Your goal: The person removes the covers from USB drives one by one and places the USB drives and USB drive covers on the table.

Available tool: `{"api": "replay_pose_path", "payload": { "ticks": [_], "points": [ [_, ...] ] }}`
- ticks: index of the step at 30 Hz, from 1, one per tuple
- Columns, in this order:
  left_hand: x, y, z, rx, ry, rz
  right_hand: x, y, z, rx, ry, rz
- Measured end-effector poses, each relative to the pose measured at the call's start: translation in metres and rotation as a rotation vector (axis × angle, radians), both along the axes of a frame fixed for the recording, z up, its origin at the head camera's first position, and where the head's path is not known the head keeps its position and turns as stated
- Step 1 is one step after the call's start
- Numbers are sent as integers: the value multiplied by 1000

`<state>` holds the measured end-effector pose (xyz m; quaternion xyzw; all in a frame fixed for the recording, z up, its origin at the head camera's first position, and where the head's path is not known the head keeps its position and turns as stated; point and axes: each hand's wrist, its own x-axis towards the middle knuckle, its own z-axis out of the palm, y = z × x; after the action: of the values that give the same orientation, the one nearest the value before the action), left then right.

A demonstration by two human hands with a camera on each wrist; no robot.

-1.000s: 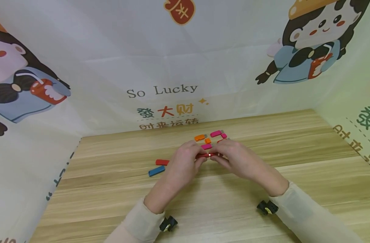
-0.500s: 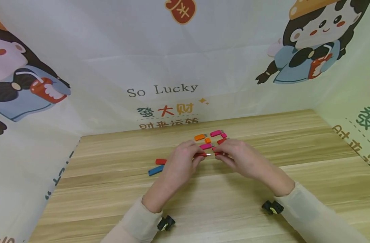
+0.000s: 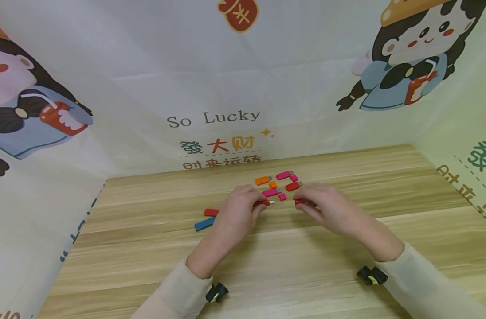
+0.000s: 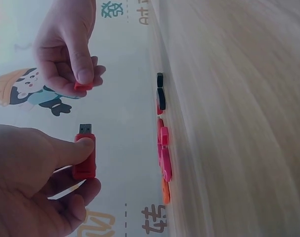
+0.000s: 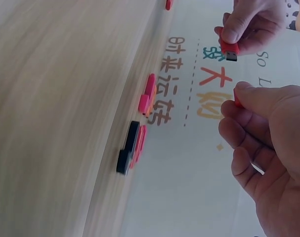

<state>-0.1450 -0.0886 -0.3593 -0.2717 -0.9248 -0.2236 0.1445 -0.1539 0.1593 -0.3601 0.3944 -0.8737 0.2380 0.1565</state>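
My left hand point(image 3: 239, 210) pinches a red USB stick point(image 4: 89, 160) between thumb and fingers. Its bare metal plug points toward my right hand point(image 3: 331, 210). In the left wrist view, the right hand's thumb and fingertips pinch a small red cap point(image 4: 83, 86), mostly covered by them. A gap separates plug and cap, both held above the table. Beyond the hands lie two pink USB sticks point(image 3: 271, 192), an orange one point(image 3: 263, 180) and a red one point(image 3: 293, 186), all with plugs bare. Loose pink caps point(image 3: 282, 196) and an orange cap point(image 3: 272, 184) lie among them.
Left of my left hand, a red stick point(image 3: 211, 212) and a blue stick point(image 3: 204, 224) lie on the wooden table point(image 3: 147, 248). A black stick point(image 5: 132, 136) and black cap point(image 5: 123, 162) show in the right wrist view. A printed cloth point(image 3: 147, 88) stands behind.
The right hand has drawn the red cap off to the right, baring the metal plug of the red USB stick. The left hand has hardly moved.
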Motion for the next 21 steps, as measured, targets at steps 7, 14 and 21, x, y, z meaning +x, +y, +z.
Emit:
{"api": "replay_pose_path", "payload": {
  "ticks": [7,14,21],
  "points": [
    [-6,6,-2,-30,-53,6,2,11,-1,-3,0,-3],
    [-11,14,-4,-72,-137,23,5,17,-2,-13,24,-16],
    [-16,23,-8,-117,-210,10,6,24,-3,3,51,-36]
  ]
}}
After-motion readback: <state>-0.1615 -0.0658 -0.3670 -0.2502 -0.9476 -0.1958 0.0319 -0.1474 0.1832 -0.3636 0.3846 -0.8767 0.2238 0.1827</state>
